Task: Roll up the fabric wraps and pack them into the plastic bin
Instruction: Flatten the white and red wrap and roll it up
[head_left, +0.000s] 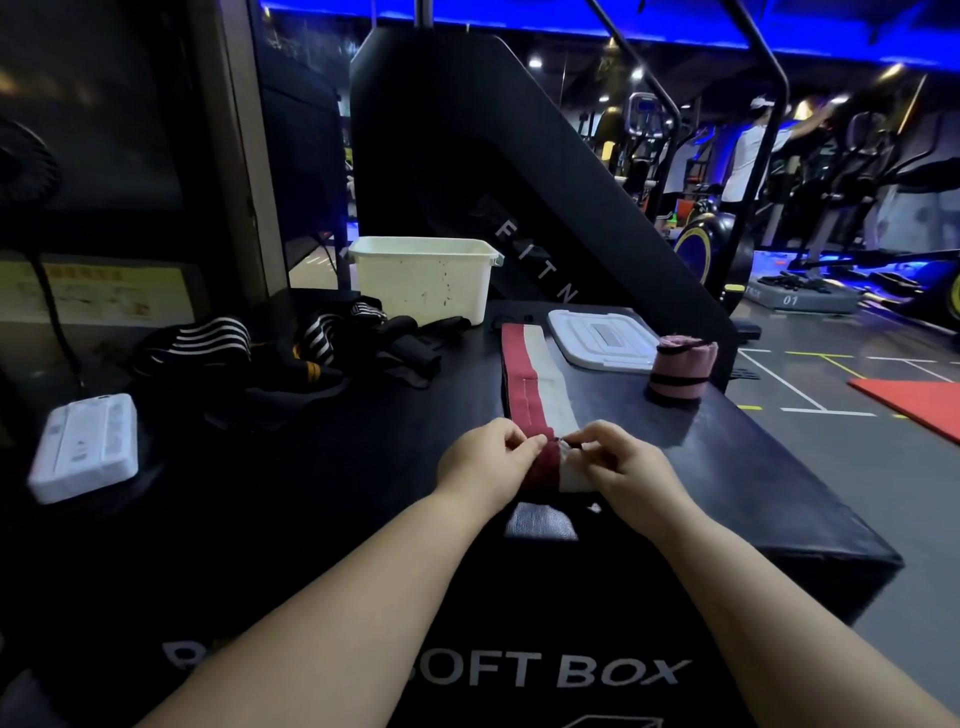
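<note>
Lid (602, 340), pink roll (683, 366) right of wrap (535, 384)

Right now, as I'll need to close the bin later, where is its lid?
In the head view the white lid lies flat on the black soft box, right of centre, between the red-and-white wrap and the rolled pink wrap.

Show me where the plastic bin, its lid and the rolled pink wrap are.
plastic bin (423, 288): head view, on its front wall.
lid (602, 340): head view, on its flat top.
rolled pink wrap (683, 366): head view, on its side.
</note>
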